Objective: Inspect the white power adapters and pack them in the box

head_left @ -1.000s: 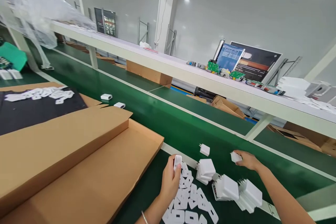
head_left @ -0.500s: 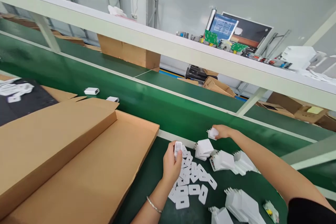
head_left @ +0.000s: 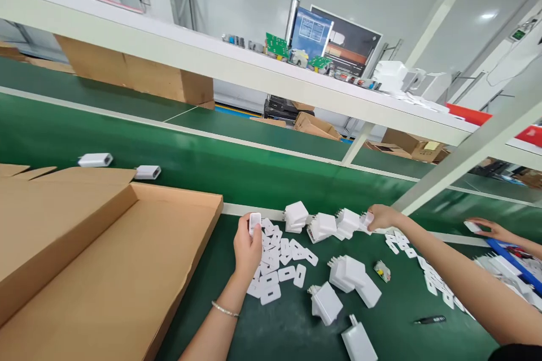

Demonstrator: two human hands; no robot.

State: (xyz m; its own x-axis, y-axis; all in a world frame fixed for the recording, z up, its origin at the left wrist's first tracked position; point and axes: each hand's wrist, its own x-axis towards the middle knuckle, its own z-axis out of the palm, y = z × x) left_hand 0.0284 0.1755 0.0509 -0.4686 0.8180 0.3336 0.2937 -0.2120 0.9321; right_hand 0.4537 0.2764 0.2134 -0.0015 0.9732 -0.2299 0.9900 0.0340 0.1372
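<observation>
Fingers of the left hand (head_left: 248,248) are curled round a small white case (head_left: 254,220), thumb over its lower part, right beside the scattered flat white plates (head_left: 271,276). Rightward now, past the white chargers (head_left: 324,227) bunched in a row, and the right hand (head_left: 383,217) has a white plug (head_left: 365,222) pinched at the row's end. A light, level pinch on the sides should serve best, sparing its neighbours a knock.

Covers (head_left: 269,265) lie right of the box (head_left: 114,271), left of plug housings (head_left: 354,271)
</observation>
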